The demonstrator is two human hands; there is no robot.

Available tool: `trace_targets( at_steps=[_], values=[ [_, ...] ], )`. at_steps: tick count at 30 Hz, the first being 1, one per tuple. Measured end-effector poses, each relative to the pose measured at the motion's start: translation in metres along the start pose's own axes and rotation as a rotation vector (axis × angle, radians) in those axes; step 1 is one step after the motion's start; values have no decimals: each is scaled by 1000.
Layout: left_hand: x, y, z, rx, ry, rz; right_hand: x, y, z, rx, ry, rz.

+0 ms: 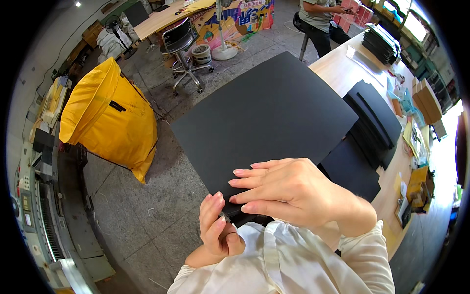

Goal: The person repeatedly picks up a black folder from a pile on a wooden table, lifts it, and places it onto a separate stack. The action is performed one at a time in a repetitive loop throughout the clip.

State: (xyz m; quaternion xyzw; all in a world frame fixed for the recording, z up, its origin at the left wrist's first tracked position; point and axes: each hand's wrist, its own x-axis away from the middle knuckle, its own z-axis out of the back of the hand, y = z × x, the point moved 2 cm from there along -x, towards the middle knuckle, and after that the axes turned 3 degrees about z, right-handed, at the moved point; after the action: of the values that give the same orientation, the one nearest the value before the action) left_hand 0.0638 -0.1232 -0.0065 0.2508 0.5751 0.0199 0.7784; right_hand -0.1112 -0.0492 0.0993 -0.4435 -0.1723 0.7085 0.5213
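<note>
A large black sheet of board (267, 115) spreads out in front of me, its near edge close to my body. My right hand (289, 188) lies over the near part of the board with fingers stretched out toward the left. At the near left corner, my left hand (218, 228) is turned up with its fingers bent. A small dark edge shows between its fingers and thumb; I cannot tell what it belongs to. What lies beneath the board is mostly hidden.
Black boards (374, 122) lie stacked on the wooden table (333, 73) at right, with another dark stack (382, 44) farther back. A large yellow bag (110, 117) stands at left near a machine (34, 210). Beyond are an office chair (181, 49) and a seated person (323, 22).
</note>
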Motion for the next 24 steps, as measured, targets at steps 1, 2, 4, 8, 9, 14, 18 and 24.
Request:
trace_targets(
  at_steps=[1, 2, 4, 8, 9, 14, 18, 24],
  values=[
    [0, 0, 0, 4, 1, 5, 0, 0, 0, -2, 1, -1],
    [0, 0, -1, 8, 2, 9, 0, 0, 0, -5, 2, -2],
    [0, 0, 0, 9, -1, 16, 0, 1, 0, 4, -5, -7],
    [1, -1, 1, 2, -10, 19, -1, 2, -2, -1, -9, -17],
    [2, -1, 1, 4, -10, 16, 0, 2, -2, 1, -5, -13],
    [1, 0, 2, -25, -26, 6, 1, 2, -2, 10, -2, 4],
    [-2, 1, 2, -45, -32, -6, 0, 1, -1, 10, 0, 2],
    [-2, 1, 2, -60, -34, -10, 0, 1, -1, 14, 2, 3]
  ],
)
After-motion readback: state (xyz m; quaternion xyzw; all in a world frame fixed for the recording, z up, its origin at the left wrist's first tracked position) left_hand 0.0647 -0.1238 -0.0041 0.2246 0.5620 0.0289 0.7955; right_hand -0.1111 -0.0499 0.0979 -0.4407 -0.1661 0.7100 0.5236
